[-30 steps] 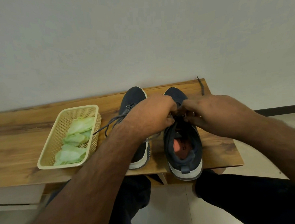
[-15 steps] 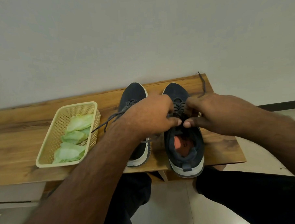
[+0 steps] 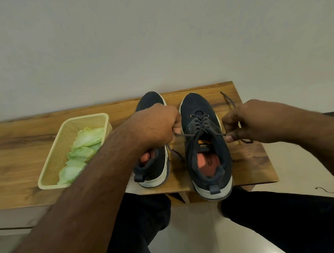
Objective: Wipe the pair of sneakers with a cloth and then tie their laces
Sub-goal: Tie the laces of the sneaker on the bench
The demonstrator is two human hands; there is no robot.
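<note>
wooden tabletop (image 3: pixel 20 150) against a plain wall, both sneakers on it, heels toward the person. hands were bunched together over the right sneaker (image 3: pixel 205 142) half a second ago; now pulled apart sideways. left hand (image 3: pixel 154 127) pinches one lace (image 3: pixel 189 134) end, right hand (image 3: pixel 244 123) pinches the other, lace taut between them across the tongue. reads as first knot being cinched, bow not yet made. left sneaker (image 3: pixel 154 165) sits under the left hand, its lace looks loose. cloth (image 3: pixel 83 149) in basket (image 3: pixel 54 160) beyond the left hand, so wiping looks done.
</note>
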